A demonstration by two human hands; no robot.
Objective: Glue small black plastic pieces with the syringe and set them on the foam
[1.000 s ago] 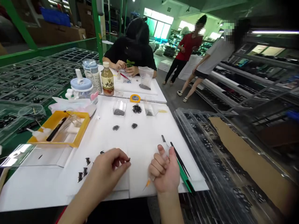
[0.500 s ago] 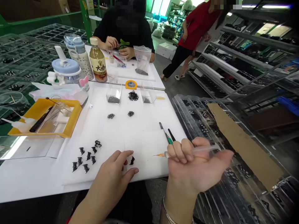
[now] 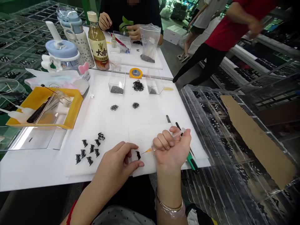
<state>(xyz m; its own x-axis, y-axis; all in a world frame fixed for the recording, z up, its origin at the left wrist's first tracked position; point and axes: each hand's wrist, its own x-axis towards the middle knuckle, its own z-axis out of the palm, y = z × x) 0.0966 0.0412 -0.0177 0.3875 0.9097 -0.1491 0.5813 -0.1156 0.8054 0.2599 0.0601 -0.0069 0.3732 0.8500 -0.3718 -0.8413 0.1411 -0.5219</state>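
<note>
OK so the left hand (image 3: 119, 159) is down low over the white surface (image 3: 150, 117), thumb and index finger set a little apart with a small black piece (image 3: 138, 155) sitting right between their tips. Honestly can't tell if they're actually pinching it or just framing it. The other left fingers are tucked behind and partly hidden.

The right hand (image 3: 172, 147) is palm up, fingers curled snugly around a clear syringe (image 3: 180, 133). Its orange needle tip (image 3: 148, 150) points left, straight at that black piece, and the thin end is just beside it. Too fine to say whether they touch.

Off to the left there's a loose bunch of similar black pieces (image 3: 92, 148), lying near the left hand but apart from it. Beyond the hands sit two little dark piles (image 3: 135, 105), a black tangle (image 3: 138, 85) and an orange tape roll (image 3: 135, 73). A green-handled tool (image 3: 192, 163) lies just right of the right wrist, and a yellow tray (image 3: 74, 114) is over on the left. Someone across the way has both hands up near a zip bag (image 3: 150, 43).
</note>
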